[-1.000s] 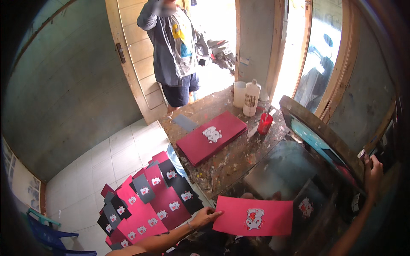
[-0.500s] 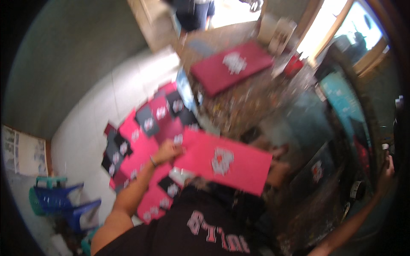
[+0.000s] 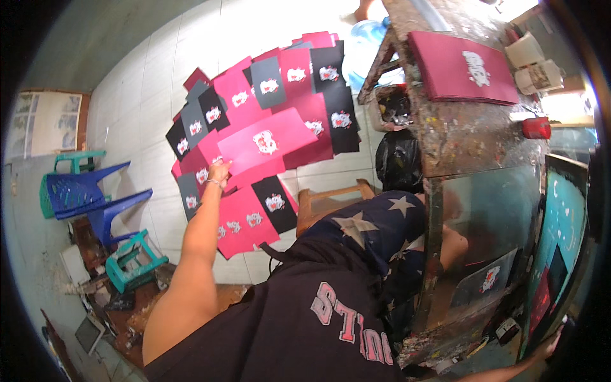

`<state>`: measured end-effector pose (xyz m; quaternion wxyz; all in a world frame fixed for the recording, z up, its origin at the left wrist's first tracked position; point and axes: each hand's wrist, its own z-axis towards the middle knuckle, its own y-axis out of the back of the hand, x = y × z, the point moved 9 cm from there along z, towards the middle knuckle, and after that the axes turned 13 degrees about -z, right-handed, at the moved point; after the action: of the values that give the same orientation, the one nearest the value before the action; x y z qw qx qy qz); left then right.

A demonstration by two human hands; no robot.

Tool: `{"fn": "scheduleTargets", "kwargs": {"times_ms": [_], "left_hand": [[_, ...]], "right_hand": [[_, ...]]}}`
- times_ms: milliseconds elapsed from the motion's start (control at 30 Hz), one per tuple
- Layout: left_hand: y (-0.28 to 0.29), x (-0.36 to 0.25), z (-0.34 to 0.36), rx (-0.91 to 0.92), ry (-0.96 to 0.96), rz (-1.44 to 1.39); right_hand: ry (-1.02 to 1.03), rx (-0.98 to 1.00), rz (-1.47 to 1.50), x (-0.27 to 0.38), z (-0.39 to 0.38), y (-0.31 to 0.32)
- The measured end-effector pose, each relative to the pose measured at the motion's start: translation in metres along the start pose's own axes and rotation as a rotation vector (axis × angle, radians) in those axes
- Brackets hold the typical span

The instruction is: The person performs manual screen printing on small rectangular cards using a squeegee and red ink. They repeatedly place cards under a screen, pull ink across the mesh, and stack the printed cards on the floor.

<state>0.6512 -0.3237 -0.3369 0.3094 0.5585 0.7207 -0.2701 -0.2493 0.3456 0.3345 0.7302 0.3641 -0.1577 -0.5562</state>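
Note:
My left hand [image 3: 219, 172] pinches the near left corner of a pink sheet [image 3: 240, 148] with a white and red printed figure. The sheet is above or against many overlapping pink, grey and black printed sheets [image 3: 267, 81] spread on the floor; I cannot tell if it touches them. At the far right, my right hand [image 3: 548, 347] is closed at the lower edge of a tilted printing screen [image 3: 563, 223] with a teal face and dark frame; its fingertips are partly hidden. Beneath the screen, a dark printed sheet [image 3: 468, 280] lies on a glass-like work surface [image 3: 487, 197].
A stack of maroon printed sheets [image 3: 445, 60] lies on the paint-stained table [image 3: 439, 149], near a red container [image 3: 536, 128]. A wooden stool [image 3: 312, 207] and black bag [image 3: 400, 159] stand between table and sheets. Blue chair [image 3: 86, 191] and green stool [image 3: 130, 261] are at left.
My view has swung left. My left hand has carried the pink sheet from in front of my body, beside the table, out over the floor sheets. My right hand stays by the screen.

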Motion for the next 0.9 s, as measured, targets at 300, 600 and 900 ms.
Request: {"fn": "scheduleTargets", "kwargs": {"times_ms": [300, 600, 900], "left_hand": [[0.096, 0.217, 0.0, -0.577, 0.121, -0.501], [0.038, 0.374, -0.105, 0.117, 0.32, 1.493], [-0.087, 0.164, -0.031, -0.16, -0.32, 0.451]], "right_hand": [[-0.081, 0.159, -0.013, -0.005, 0.001, -0.029], [-0.13, 0.219, -0.017, -0.01, -0.021, -0.011], [0.059, 0.011, 0.049, 0.034, -0.023, 0.004]]}}
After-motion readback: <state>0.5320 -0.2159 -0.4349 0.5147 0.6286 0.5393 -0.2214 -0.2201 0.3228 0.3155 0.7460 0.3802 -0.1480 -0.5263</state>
